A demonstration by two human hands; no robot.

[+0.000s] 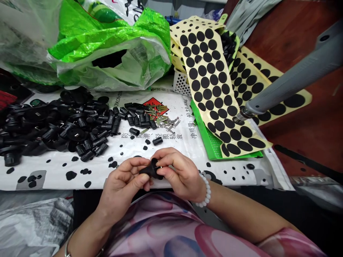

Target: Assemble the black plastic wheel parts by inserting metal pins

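Fingers (pixel 171 157) clamped on black plastic part (pixel 151 170)

We find both hands closed on the part, fingertips pressing it from either side. Left hand (pixel 123 189) pinches its narrow end under the thumb; right hand (pixel 182 175), bead bracelet (pixel 206 191) at the wrist, wraps the other end. Long axis lies roughly level across our view, narrow end pointing left and slightly down, a short stub standing upward. We see it held between the hands, just above the near edge of white printed sack (pixel 177 150). Beyond lie heap of black parts (pixel 61 125), short black sleeves (pixel 157 141) and metal clips (pixel 166 121). To the right, sheets of black dots (pixel 211 82) on yellow backing rest over green tray (pixel 206 142). Grey tube (pixel 289 78) reaches in above them.
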